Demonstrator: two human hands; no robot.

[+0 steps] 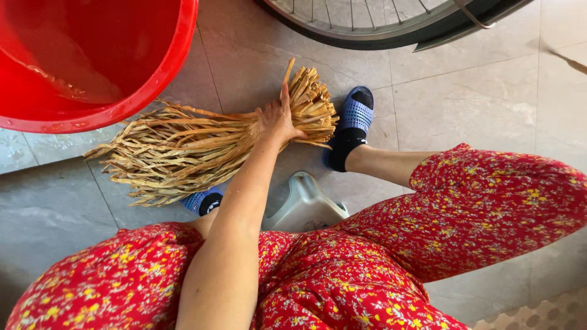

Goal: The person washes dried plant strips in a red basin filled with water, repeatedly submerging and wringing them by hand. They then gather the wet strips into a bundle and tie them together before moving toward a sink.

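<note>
Bundle of dried plant strips [202, 150]: tan, flat, stiff-looking strands lying on the grey tiled floor [477, 104], centre-left of the view. Cut ends gathered and fanned at the right, far side; loose ends spread toward the left, close under the basin.

Hand [278, 119]: one bare hand on an outstretched forearm, reaching from the near edge toward the far side. Fingers closed around the gathered neck of the bundle, just short of the cut ends, one finger pointing up along the strands. Which hand it is cannot be told from this view; no second hand shows.

Red plastic basin [171, 67]: far left corner, wet inside, its rim just beside the strands.

Blue slotted sandals: one [354, 116] on a foot with a dark sock, just right of the cut ends and touching them; the other [203, 200] partly hidden under the bundle's near edge.

Low pale plastic stool [306, 208]: between the knees, near centre.

Red floral trousers [489, 201]: both legs, across the near edge.

Bicycle wheel [379, 24]: far edge, centre-right.
</note>
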